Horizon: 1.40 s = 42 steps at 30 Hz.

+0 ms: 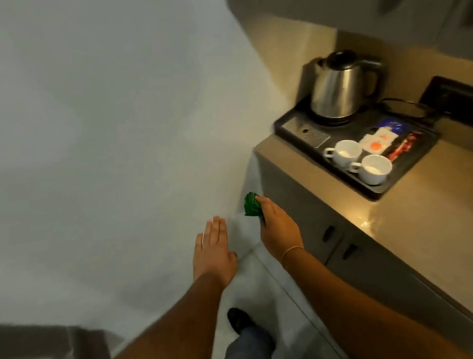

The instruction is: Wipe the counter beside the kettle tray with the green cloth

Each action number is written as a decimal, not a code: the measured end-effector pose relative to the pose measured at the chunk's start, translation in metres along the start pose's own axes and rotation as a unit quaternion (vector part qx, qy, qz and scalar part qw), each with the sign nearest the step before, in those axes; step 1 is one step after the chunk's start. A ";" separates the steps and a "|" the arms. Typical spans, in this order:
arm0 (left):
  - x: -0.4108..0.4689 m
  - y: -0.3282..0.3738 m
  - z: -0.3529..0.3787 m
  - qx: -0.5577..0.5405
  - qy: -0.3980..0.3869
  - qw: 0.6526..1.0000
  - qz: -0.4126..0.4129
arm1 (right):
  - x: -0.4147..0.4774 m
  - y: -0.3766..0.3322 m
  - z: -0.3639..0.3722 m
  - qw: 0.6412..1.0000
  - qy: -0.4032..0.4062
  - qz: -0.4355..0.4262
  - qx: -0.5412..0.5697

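Fingers (263, 205) of my right hand (276, 227) are clamped on the bunched green cloth (251, 204), held in the air below the counter (421, 214) edge, apparently clear of the cabinet front. My left hand (213, 250) is flat, fingers extended together. The kettle tray (291, 130) sits on the counter.

green cloth (251, 204) partly hidden inside the right hand (278, 227) — sachets (392, 140) too blurred to read.

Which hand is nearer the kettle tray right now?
Right. The right hand, gripping the green cloth, hangs just off the counter's front edge below the kettle tray; the left hand is farther left, empty.
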State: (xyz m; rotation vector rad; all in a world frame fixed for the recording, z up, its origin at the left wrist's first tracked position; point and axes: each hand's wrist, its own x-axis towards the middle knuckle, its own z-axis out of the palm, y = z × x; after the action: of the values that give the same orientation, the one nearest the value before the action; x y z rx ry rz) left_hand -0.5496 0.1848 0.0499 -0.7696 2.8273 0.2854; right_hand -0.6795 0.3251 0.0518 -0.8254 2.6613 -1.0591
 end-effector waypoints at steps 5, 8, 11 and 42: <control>-0.051 -0.063 -0.005 -0.011 0.012 0.997 -0.078 | -0.018 -0.067 0.063 0.991 -0.089 -0.100 -0.014; -0.069 -0.099 -0.011 -0.016 0.030 0.993 -0.117 | -0.031 -0.106 0.097 0.980 -0.130 -0.149 -0.032; -0.100 -0.152 -0.009 -0.031 0.049 0.986 -0.158 | -0.047 -0.148 0.134 0.965 -0.165 -0.197 -0.050; -0.429 -0.466 0.119 -0.209 0.145 0.852 -0.458 | -0.312 -0.414 0.476 0.755 -0.552 -0.316 -0.160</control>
State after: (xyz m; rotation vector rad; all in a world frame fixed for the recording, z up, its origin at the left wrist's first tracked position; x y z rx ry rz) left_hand 0.0700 0.0242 -0.0237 -2.2745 2.2578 0.6529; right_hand -0.0785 -0.0300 -0.0355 -1.7683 1.5134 0.0054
